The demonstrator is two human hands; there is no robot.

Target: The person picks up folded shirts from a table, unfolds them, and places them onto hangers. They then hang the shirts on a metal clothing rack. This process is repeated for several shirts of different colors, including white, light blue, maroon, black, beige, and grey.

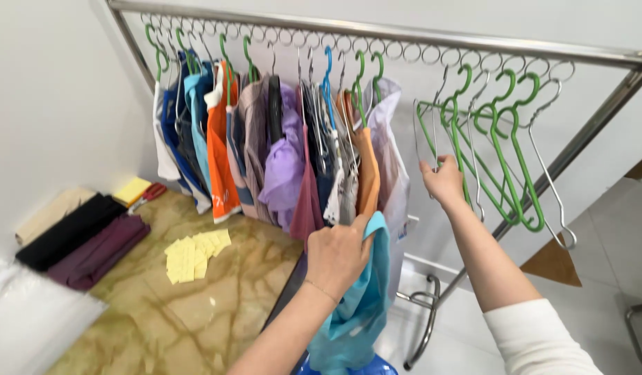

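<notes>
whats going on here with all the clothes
A person stands at a metal clothes rack. The left hand holds a teal garment up near the hung clothes. The right hand grips one of the empty hangers, green and wire ones, at the right end of the rail. Folded fabrics and yellow sticky notes lie on the marbled surface at the left.

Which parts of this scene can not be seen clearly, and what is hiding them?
- Head view: the lower part of the teal garment is cut off by the bottom edge.
- The left hand covers its top.
- The right hand hides which empty hanger it grips.
- The hung clothes overlap, hiding their shapes.
- The rack base is cut off.
</notes>
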